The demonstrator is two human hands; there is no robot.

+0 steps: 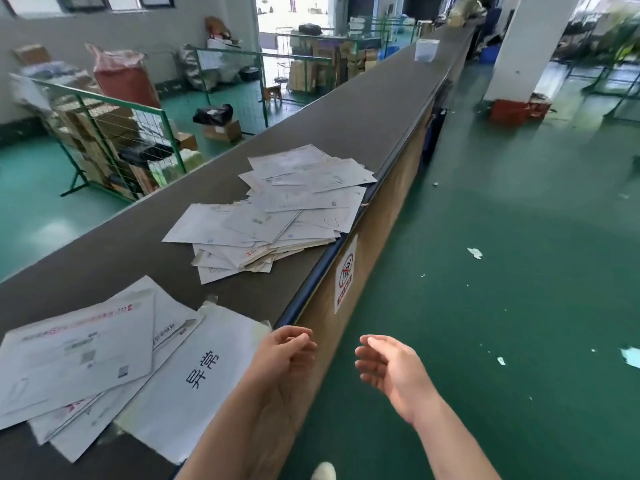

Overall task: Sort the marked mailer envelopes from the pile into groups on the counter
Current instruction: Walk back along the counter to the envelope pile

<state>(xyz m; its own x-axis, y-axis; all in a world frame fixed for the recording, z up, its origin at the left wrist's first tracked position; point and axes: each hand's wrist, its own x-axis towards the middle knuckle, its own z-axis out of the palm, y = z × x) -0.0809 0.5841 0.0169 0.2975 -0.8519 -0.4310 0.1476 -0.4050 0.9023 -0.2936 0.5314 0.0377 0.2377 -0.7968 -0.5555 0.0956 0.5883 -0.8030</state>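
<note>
Both our left hand and right hand hang empty with loosely curled fingers near the counter edge, a small sorted group at near left, while the larger pile farther along awaits us.

A long counter runs from the near left away to the far right. On it, midway along, lies a loose pile of mailer envelopes, reaching to the counter's right edge. Nearer, at the left, lies a smaller group of envelopes, overlapping, partly on top of a sheet of paper taped to the counter. A sign is stuck on the counter's right side panel, below the pile. Far along the counter stands a small box. Left of the counter stand wire cages holding cartons.
</note>
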